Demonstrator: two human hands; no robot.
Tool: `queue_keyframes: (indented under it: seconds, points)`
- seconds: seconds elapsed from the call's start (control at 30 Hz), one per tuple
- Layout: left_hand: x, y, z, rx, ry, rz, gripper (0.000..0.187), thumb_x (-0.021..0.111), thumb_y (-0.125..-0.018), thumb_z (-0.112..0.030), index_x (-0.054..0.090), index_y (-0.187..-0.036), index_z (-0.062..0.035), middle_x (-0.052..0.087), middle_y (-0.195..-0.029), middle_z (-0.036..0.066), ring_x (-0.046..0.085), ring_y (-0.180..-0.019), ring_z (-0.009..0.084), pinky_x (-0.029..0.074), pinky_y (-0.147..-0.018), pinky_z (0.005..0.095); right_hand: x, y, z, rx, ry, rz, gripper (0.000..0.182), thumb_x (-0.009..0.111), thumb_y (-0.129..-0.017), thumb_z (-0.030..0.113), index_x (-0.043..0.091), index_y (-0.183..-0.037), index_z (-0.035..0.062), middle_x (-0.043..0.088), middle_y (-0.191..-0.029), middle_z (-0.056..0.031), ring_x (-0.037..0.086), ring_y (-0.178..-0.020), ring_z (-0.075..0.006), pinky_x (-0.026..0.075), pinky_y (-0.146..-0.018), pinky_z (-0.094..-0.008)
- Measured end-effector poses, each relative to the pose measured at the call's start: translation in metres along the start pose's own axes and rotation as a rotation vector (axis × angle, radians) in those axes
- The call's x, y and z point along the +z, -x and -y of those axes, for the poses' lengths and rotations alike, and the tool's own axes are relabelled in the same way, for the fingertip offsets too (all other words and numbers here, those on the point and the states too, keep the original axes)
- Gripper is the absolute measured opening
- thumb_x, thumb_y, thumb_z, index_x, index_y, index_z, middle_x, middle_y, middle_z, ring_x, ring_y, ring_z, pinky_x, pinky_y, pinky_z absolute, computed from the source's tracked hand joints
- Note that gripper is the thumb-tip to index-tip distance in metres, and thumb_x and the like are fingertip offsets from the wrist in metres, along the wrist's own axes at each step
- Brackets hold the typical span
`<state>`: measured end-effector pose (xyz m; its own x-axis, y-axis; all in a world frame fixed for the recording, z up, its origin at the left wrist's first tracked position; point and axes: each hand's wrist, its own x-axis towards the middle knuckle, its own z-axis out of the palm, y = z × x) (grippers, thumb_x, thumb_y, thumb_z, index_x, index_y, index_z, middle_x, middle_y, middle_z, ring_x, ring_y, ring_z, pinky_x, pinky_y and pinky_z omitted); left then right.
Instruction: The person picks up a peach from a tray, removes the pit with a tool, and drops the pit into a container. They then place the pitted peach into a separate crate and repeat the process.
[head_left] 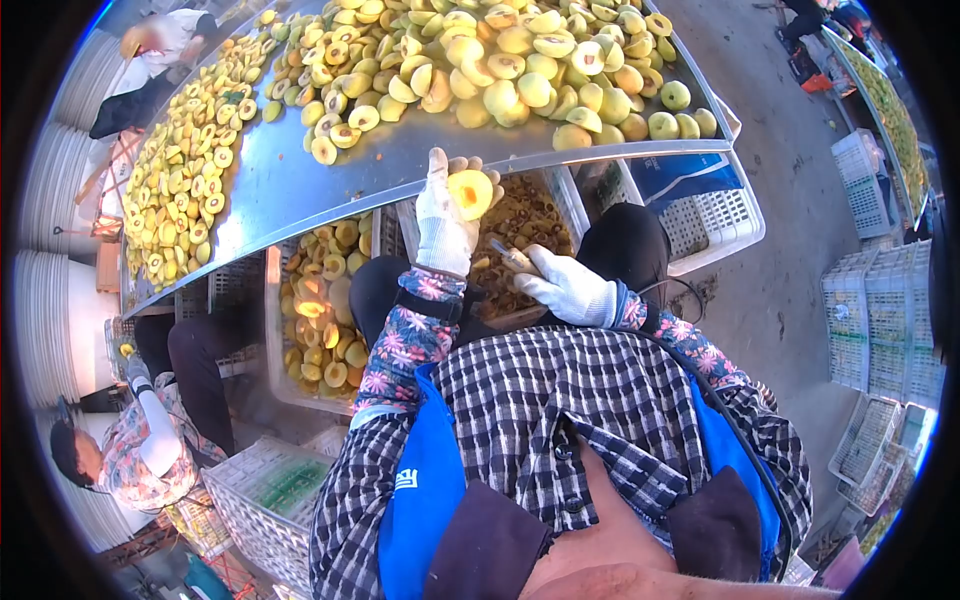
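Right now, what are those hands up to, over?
Left hand: holding fruit half, cut face showing. Right hand: gripping small tool. Metal table edge close by left hand.

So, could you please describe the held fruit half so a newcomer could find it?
Find the big metal table, then the gloved left hand at its near edge. The fruit half there shows its yellow-orange cut face; unlike the piled fruit, it is held.

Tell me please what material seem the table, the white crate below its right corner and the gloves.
Table: metal, perhaps steel, smooth, with a bluish-grey shine and bright edge.
White crate: likely moulded plastic, with regular holes in its wall; finish unclear.
Gloves: probably knitted fabric, matt, with soft wrinkles and snug cuffs.
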<state>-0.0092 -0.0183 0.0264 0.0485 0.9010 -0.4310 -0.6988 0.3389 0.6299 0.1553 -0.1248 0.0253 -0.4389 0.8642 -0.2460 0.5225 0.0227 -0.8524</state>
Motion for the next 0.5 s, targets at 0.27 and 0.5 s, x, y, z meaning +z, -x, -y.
queue_keyframes:
  seconds: [0.27,0.5]
  points:
    - [-0.048,0.033,-0.059,0.288,-0.364,0.05,0.038,0.057,-0.094,-0.038,0.06,-0.093,-0.0003,0.066,-0.093,0.013,0.066,-0.081,0.0264,0.055,-0.073,0.037,-0.008,-0.001,-0.03,-0.075,0.303,-0.081,0.029,0.053,-0.092,0.03,0.046,-0.1,0.0031,0.063,-0.076,-0.0239,0.061,-0.076,-0.043,0.048,-0.065,-0.0505]
    - [-0.129,0.025,-0.169,0.532,-1.973,-0.478,0.051,0.067,-0.083,-0.035,0.057,-0.125,-0.0086,0.052,-0.134,0.013,0.046,-0.124,0.0318,0.037,-0.104,0.0386,-0.011,-0.006,-0.036,-0.017,0.337,0.014,0.031,0.053,-0.092,0.032,0.047,-0.101,0.0032,0.063,-0.077,-0.0241,0.063,-0.076,-0.0413,0.049,-0.066,-0.0488]
